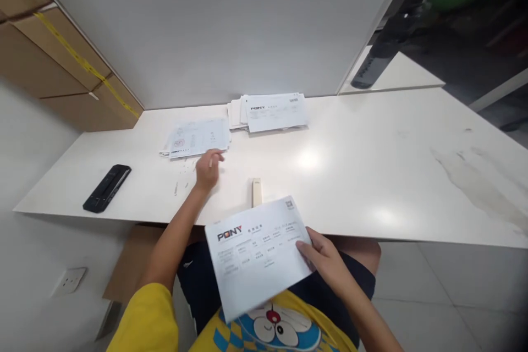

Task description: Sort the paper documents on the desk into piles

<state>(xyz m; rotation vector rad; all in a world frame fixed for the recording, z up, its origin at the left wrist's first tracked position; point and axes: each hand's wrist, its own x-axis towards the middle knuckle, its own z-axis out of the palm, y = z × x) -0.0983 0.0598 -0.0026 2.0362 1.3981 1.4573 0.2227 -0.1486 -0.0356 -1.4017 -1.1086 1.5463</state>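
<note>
The right hand [325, 261] gripped a white printed PONY form [258, 256], long axis tilted up-right; the left hand [207, 169], loosely curled, neared a paper stack [198, 137] on the white desk [371, 176], beside a small beige stapler [257, 192].

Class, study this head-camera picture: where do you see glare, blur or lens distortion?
Head view: glare spots shine on the white table beyond the held PONY form; the left hand looks slightly motion-blurred; print on the far paper stack is too soft to read; the table's edges bow from wide-angle distortion.

White printed paper sheet with a PONY logo [258, 256], held above the lap

It is flat and a little tilted, its far edge over the front edge of the table. The right hand [325, 261] pinches its right edge, and the printed side faces up.
</note>
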